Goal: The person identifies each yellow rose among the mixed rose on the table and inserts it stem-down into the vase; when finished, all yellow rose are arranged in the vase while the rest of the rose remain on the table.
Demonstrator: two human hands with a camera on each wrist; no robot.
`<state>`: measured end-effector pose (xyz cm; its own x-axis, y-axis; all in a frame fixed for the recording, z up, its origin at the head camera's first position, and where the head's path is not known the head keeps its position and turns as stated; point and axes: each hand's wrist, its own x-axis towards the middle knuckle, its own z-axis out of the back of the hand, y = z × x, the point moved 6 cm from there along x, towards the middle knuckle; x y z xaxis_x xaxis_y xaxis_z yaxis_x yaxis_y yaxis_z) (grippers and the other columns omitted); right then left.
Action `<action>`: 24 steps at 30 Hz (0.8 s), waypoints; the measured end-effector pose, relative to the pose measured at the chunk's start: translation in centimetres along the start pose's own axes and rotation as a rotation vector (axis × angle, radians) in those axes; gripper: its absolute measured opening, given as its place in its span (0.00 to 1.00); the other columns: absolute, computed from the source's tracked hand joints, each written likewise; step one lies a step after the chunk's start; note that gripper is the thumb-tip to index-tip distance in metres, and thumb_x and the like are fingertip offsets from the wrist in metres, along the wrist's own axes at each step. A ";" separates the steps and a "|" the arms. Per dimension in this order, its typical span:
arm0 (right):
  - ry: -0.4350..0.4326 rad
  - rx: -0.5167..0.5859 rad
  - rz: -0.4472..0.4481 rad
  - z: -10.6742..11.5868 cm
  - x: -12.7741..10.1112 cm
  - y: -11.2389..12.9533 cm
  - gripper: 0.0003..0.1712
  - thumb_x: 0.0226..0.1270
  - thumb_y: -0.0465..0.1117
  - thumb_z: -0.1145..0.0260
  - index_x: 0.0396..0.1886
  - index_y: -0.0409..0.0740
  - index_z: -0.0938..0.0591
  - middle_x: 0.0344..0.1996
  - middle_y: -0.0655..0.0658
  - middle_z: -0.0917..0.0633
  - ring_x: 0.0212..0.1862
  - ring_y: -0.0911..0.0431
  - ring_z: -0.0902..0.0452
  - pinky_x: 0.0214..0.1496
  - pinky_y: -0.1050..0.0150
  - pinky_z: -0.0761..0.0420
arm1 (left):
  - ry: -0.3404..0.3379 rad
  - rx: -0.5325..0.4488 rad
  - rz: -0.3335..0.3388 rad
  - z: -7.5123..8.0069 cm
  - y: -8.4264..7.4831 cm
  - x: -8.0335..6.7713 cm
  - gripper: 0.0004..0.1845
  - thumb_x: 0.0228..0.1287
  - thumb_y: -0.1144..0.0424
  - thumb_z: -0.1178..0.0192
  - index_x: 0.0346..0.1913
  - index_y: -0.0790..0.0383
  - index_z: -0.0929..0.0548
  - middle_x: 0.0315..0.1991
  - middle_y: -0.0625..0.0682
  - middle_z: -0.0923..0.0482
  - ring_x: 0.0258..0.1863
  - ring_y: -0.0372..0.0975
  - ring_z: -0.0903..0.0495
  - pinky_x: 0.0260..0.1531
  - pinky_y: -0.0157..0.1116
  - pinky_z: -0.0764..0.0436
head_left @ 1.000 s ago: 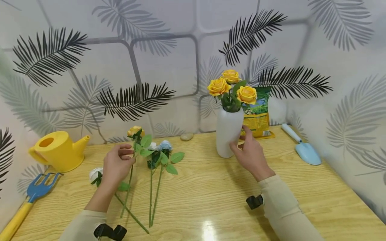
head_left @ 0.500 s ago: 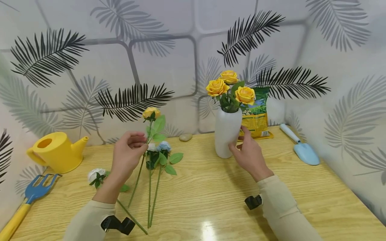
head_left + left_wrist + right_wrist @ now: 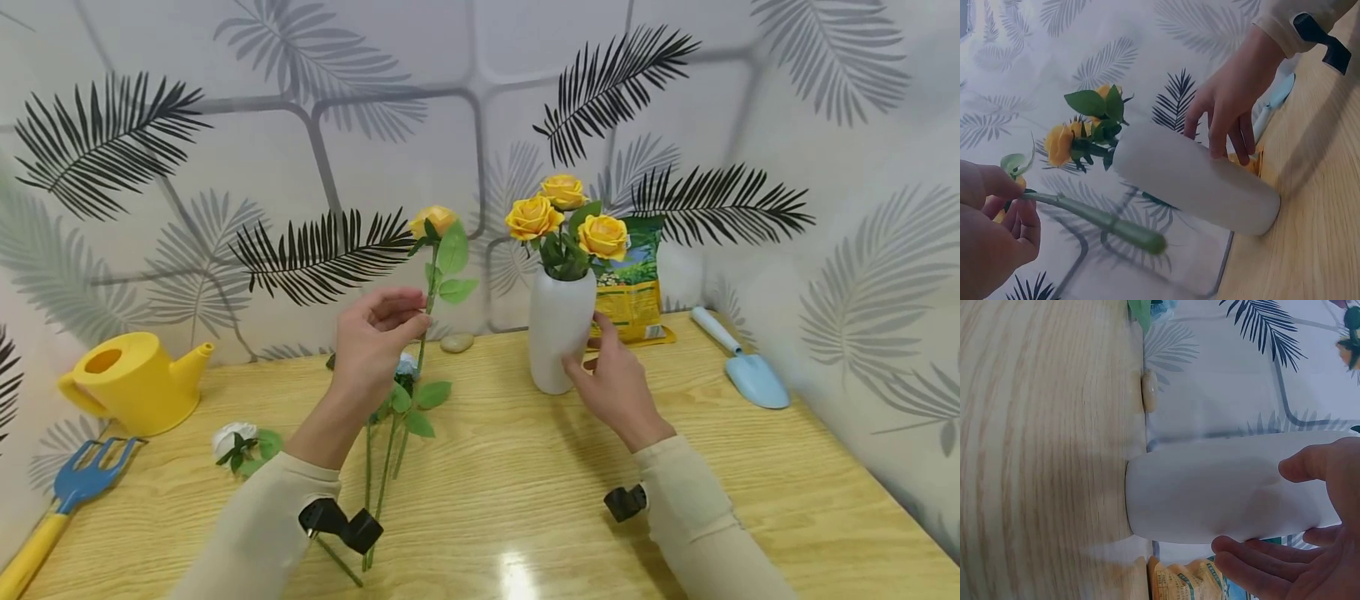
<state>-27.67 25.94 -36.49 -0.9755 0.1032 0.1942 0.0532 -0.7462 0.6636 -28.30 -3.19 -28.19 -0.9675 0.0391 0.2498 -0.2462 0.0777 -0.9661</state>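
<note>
Your left hand (image 3: 378, 333) pinched the stem of a yellow rose (image 3: 433, 221) and held it upright in the air, just left of the white vase (image 3: 557, 333). Your right hand (image 3: 615, 379) cupped the vase's lower side, fingers curled against it. Three roses (image 3: 558, 218) already crowded the narrow neck, so the stem's tip needed to clear the rim and enter a gap. Open room lay above the vase; the fertilizer bag (image 3: 636, 275) and wall stood close behind.
</note>
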 end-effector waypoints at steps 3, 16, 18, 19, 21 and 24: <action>-0.004 0.002 0.006 0.1 0.0 0.0 0.46 0.74 0.50 0.39 0.80 0.39 0.50 0.63 0.29 0.22 0.52 0.40 0.15 0.51 0.45 0.16 | 0.027 -0.028 -0.034 -1.8 -0.6 0.5 0.16 0.63 0.78 0.37 0.54 0.72 0.20 0.42 0.46 0.18 0.41 0.35 0.18 0.43 0.28 0.16; -0.016 -0.002 0.009 0.1 0.0 -0.3 0.46 0.73 0.50 0.38 0.80 0.39 0.50 0.62 0.29 0.21 0.50 0.41 0.15 0.49 0.46 0.16 | 0.065 -0.170 -0.198 -9.6 -3.4 3.1 0.13 0.61 0.82 0.38 0.48 0.73 0.18 0.38 0.48 0.18 0.36 0.35 0.19 0.35 0.27 0.19; -0.016 0.000 0.013 0.1 0.0 -0.3 0.46 0.73 0.50 0.38 0.80 0.39 0.50 0.62 0.29 0.21 0.50 0.41 0.15 0.49 0.46 0.15 | 0.057 -0.164 -0.240 -10.6 -4.0 3.5 0.12 0.61 0.81 0.37 0.47 0.73 0.18 0.38 0.49 0.18 0.37 0.37 0.18 0.36 0.27 0.19; -0.015 0.001 0.016 0.1 0.0 -0.2 0.46 0.73 0.50 0.38 0.80 0.39 0.50 0.62 0.29 0.21 0.50 0.41 0.14 0.49 0.47 0.15 | 0.052 -0.151 -0.261 -11.0 -4.3 3.7 0.11 0.61 0.81 0.37 0.47 0.73 0.18 0.39 0.51 0.17 0.38 0.37 0.18 0.36 0.27 0.19; -0.016 0.001 0.020 0.1 0.0 -0.2 0.46 0.73 0.49 0.38 0.80 0.38 0.50 0.62 0.29 0.21 0.49 0.41 0.14 0.48 0.47 0.15 | 0.049 -0.124 -0.300 -11.9 -4.7 4.0 0.11 0.61 0.80 0.37 0.46 0.73 0.18 0.40 0.55 0.17 0.39 0.38 0.18 0.38 0.27 0.19; -0.023 -0.004 0.025 0.2 0.0 -0.2 0.46 0.73 0.49 0.38 0.79 0.38 0.49 0.62 0.28 0.21 0.49 0.41 0.14 0.49 0.47 0.15 | 0.049 -0.091 -0.338 -13.0 -5.2 4.6 0.11 0.62 0.79 0.37 0.47 0.73 0.18 0.43 0.59 0.17 0.39 0.38 0.18 0.40 0.27 0.20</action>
<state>-27.61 26.19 -36.47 -0.9688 0.0989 0.2273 0.0771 -0.7510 0.6557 -30.70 9.58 -21.15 -0.8275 0.0433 0.5597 -0.5442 0.1829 -0.8188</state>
